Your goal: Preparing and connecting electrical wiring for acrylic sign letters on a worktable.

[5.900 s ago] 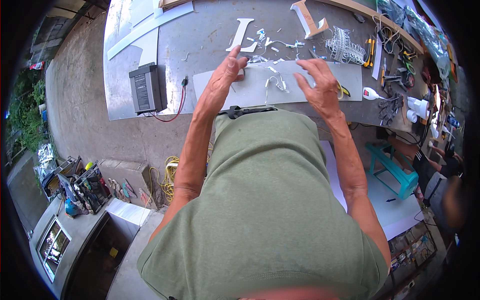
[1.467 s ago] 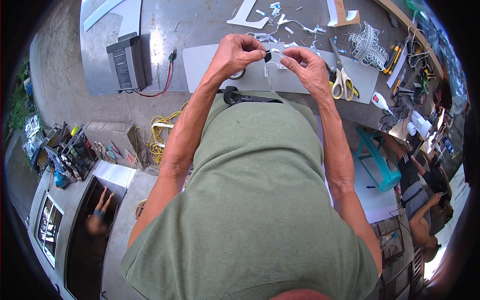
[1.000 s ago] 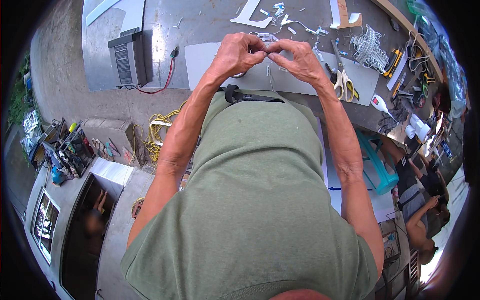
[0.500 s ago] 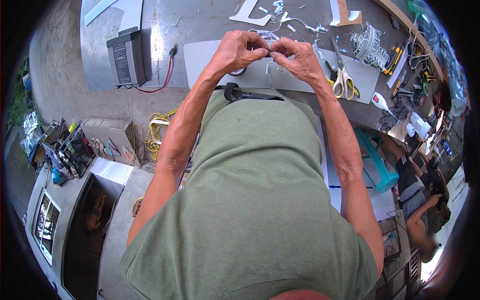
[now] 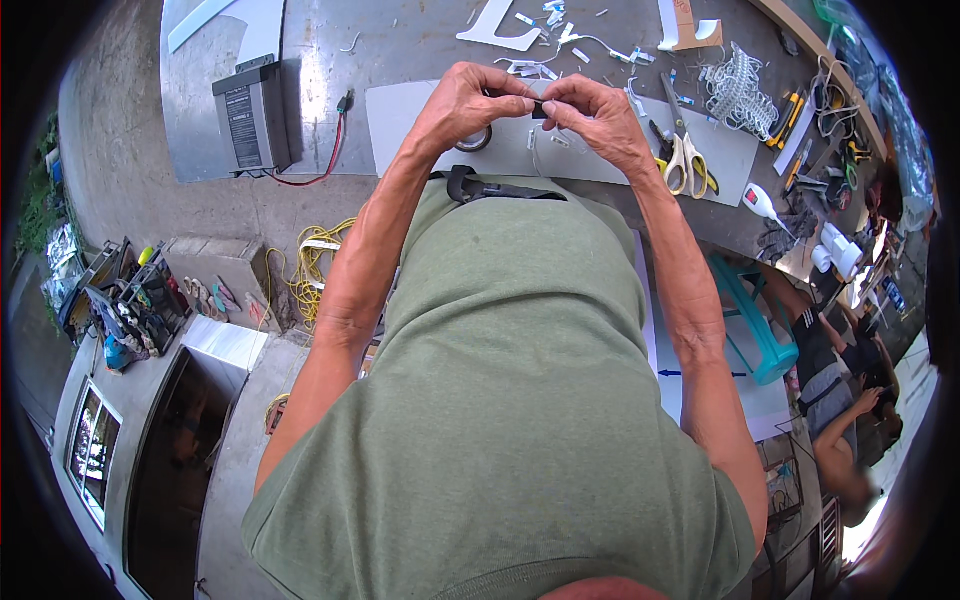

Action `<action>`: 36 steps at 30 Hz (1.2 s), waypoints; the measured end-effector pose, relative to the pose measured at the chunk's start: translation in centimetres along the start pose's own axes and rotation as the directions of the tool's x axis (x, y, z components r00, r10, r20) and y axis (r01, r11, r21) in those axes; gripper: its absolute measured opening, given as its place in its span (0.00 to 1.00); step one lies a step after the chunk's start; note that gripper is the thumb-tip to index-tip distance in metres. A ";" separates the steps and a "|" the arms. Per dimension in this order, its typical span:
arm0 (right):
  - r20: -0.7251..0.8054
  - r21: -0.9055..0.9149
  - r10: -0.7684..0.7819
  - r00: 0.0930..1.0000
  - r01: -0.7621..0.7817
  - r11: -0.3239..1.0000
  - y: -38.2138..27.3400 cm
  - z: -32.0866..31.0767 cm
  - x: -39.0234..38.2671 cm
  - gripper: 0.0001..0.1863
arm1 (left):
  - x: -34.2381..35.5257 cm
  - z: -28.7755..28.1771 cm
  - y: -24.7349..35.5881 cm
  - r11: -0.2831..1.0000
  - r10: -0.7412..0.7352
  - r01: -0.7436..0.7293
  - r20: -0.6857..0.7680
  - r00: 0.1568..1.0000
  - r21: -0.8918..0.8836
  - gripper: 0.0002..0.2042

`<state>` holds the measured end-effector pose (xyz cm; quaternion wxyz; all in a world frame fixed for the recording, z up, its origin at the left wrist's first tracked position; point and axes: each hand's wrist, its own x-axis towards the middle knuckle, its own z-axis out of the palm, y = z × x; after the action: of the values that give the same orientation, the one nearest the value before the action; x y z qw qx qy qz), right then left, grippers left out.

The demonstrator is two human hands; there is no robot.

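Note:
My left hand (image 5: 470,104) and my right hand (image 5: 597,117) meet fingertip to fingertip over the table's near edge. Pinched between them is a short piece of black tape (image 5: 539,112), now partly visible; a thin wire seems to run with it, though the fingers hide most. A roll of black tape (image 5: 475,141) lies just under my left hand. Small white LED modules on thin wire (image 5: 560,140) hang or lie below the fingertips. Nearest my right wrist are scissors (image 5: 686,165) with cream handles.
A grey metal power supply box (image 5: 252,118) with a red lead stands on the left. White cut-out letters (image 5: 500,25), scattered scraps, a tangle of white wire (image 5: 740,95) and yellow cutters (image 5: 788,120) lie farther off. A teal stool (image 5: 755,325) and another person (image 5: 840,400) are at right.
My fingertips have shifted slightly apart, and more of the black tape shows between them. My right hand has moved a little to the right; the tape roll is more visible.

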<state>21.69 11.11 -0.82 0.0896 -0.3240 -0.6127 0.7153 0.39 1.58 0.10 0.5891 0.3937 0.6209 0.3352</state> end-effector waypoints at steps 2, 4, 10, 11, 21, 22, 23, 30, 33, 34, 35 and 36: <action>-0.001 0.044 0.012 1.000 -0.012 0.999 -0.1 0.2 -0.1 0.10 | 0.0 0.1 -0.2 1.000 -0.008 0.008 -0.006 1.000 -0.004 0.13; 0.001 0.003 0.026 1.000 -0.026 1.000 -0.2 0.2 -0.2 0.11 | -0.1 0.2 0.3 1.000 -0.016 0.016 -0.009 1.000 -0.009 0.12; 0.005 -0.171 0.040 0.999 -0.039 0.984 -0.5 0.5 0.0 0.12 | 0.1 0.5 1.0 0.986 0.023 -0.022 -0.005 1.000 0.167 0.12; 0.004 -0.171 0.041 0.999 -0.039 0.985 -0.5 0.5 0.0 0.12 | 0.1 0.6 1.2 0.974 0.032 -0.031 0.000 1.000 0.224 0.12; 0.053 -0.310 0.020 0.998 -0.003 0.951 -0.7 0.3 0.3 0.07 | 0.3 0.5 1.1 0.971 0.035 -0.039 0.023 0.999 0.238 0.12; 0.046 -0.297 0.013 0.999 0.002 0.955 -0.7 0.3 0.3 0.07 | 0.3 0.5 0.9 0.971 0.035 -0.040 0.023 0.999 0.237 0.12; 0.047 -0.298 0.013 0.999 0.002 0.955 -0.7 0.3 0.2 0.07 | 0.3 0.5 0.8 0.985 0.006 -0.010 0.027 1.000 0.175 0.12; -0.017 -0.222 0.006 1.000 -0.010 0.975 -0.5 0.8 -0.2 0.06 | 0.3 0.4 0.7 0.991 -0.087 0.083 0.039 0.995 0.101 0.12; -0.045 -0.176 0.008 0.999 -0.016 0.984 -0.2 1.0 -0.3 0.07 | 0.3 0.5 0.5 0.997 -0.048 0.046 0.032 0.998 0.067 0.12; -0.060 -0.151 0.022 0.998 -0.031 0.988 -0.2 1.1 -0.3 0.07 | 0.3 0.5 0.5 0.997 -0.048 0.046 0.033 0.998 0.068 0.12; -0.061 -0.150 0.022 0.998 -0.031 0.988 -0.1 1.2 -0.3 0.07 | 0.4 0.5 0.4 0.996 -0.065 0.063 0.030 0.997 0.069 0.13; -0.078 -0.144 0.044 0.996 -0.055 0.988 -0.2 1.3 -0.4 0.07 | 0.4 0.5 0.5 0.994 -0.082 0.080 0.028 0.996 0.069 0.13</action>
<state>21.14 9.88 -0.41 0.0706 -0.3713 -0.6513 0.6580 0.97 2.11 0.30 0.5978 0.3932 0.6383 0.2838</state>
